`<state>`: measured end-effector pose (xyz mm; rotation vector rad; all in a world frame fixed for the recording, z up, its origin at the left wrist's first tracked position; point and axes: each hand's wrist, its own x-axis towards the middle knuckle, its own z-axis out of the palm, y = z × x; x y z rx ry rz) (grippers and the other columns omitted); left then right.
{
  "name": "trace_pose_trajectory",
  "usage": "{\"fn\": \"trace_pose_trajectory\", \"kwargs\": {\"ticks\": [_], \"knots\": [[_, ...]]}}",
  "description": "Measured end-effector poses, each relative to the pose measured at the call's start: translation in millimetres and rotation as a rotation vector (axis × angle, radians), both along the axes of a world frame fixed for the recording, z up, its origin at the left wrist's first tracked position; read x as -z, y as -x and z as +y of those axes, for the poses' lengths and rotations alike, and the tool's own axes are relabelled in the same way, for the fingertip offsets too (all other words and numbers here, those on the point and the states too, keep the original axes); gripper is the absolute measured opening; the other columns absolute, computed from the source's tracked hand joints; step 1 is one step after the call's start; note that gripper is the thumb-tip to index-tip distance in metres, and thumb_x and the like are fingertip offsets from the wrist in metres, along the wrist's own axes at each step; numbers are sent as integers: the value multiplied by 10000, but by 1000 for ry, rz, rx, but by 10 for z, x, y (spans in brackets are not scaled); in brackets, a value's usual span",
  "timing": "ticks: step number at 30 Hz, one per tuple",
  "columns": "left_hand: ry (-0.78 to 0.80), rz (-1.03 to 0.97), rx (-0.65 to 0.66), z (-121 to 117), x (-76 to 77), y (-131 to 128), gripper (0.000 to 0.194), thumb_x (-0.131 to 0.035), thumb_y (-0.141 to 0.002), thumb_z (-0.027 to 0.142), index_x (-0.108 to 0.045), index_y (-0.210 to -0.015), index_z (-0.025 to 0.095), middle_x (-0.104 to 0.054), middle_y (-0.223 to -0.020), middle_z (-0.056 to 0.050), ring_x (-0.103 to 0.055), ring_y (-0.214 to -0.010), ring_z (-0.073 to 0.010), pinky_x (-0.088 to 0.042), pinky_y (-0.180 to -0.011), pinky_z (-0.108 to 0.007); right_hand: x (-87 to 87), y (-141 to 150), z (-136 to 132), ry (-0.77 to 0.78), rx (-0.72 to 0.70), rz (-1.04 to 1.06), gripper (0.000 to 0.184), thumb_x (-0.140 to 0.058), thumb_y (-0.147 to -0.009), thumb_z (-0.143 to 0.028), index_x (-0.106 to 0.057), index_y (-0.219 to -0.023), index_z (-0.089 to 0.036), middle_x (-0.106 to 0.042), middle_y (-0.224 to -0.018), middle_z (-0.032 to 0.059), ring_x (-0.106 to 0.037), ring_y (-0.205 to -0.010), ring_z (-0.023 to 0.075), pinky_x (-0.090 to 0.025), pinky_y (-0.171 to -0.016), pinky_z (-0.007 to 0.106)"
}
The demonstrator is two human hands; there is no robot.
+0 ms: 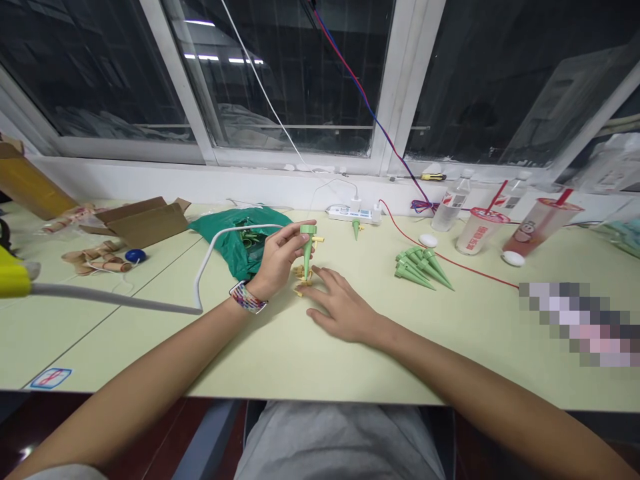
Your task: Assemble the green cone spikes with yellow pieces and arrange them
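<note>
1. Left hand (277, 259): thumb and fingers pinch the green spike (309, 250) near its wide cap. The spike stands almost upright, point down, above the table (300, 367). This grip appears chosen to leave the tapered body free and the yellow side fitting (319, 239) accessible.

2. Right hand (345, 310): palm down, low over the table, fingers spread, nothing pinched. The fingertips reach to the small yellow pieces (299, 271); whether they press on them cannot be told. The low posture suits picking through small parts.

3. Yellow pieces: gathered loosely below the held spike, between the hands, presumably for easy reach by either. Whether the spike's tip touches them cannot be determined.

4. Green bag (220, 233): lies beyond the left forearm, its mouth showing more green parts. It likely serves as a supply kept near the left hand.

5. Spike pile (423, 265): lies well to the right, apparently set apart from the working spot.

6. Single spike (356, 229): rests just in front of the power strip (345, 213), apart from the pile; reason not evident.
</note>
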<state>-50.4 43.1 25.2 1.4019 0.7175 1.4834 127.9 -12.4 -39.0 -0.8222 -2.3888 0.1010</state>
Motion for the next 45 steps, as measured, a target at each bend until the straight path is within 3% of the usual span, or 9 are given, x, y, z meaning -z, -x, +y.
{"fn": "trace_pose_trajectory", "kwargs": {"ticks": [6,16,20,26,34,38,45], "knots": [[7,17,5,7,21,9,333,-766,-824,297,-790,-1146,218,-577,-887,-22,-586,-781,-141,-566,-708,-272,7,55,29,-56,-79,23,274,-572,-996,-256,-695,-1239,-233,-509,-1460,135,-377,-1441,301,-384,-1185,540],[1,19,-1,25,27,13,330,-769,-818,309,-795,-1135,221,-631,-991,-51,-591,-842,-156,-584,-730,-285,56,5,51,-42,-117,96,203,-576,-958,-108,-733,-1030,-215,-740,-1093,70,-579,-1154,252,-483,-1014,437],[20,31,2,20,22,22,345,-773,-808,319,-795,-1138,219,-638,-979,-50,-589,-804,-147,-575,-722,-286,71,-57,47,-7,-88,98,242,-577,-926,-47,-738,-1009,-207,-731,-997,69,-590,-1019,232,-498,-925,403],[58,143,41,-3,64,24,425,-783,-814,355,-765,-1224,244,-640,-977,-54,-623,-817,-167,-554,-692,-283,40,-265,69,110,-42,165,202,-599,-946,-104,-759,-1023,-200,-677,-963,74,-624,-960,213,-531,-865,366],[53,265,115,-31,171,-53,409,-768,-841,396,-744,-1226,258,-607,-855,-18,-623,-816,-170,-519,-701,-279,-103,-483,338,319,117,729,134,-712,-872,-246,-807,-963,-222,-626,-885,36,-647,-784,159,-572,-738,317],[6,349,85,-59,188,-74,353,-754,-857,378,-735,-1181,241,-616,-821,-12,-591,-759,-156,-468,-664,-267,-136,-456,339,299,112,841,172,-755,-833,-240,-782,-1001,-218,-657,-941,39,-659,-814,162,-580,-772,325],[17,392,138,-77,238,-80,309,-716,-888,362,-683,-1167,233,-657,-908,-25,-621,-816,-161,-478,-722,-271,-168,-404,250,145,112,751,134,-699,-877,-209,-751,-999,-225,-661,-947,44,-664,-827,175,-581,-786,349]]}}
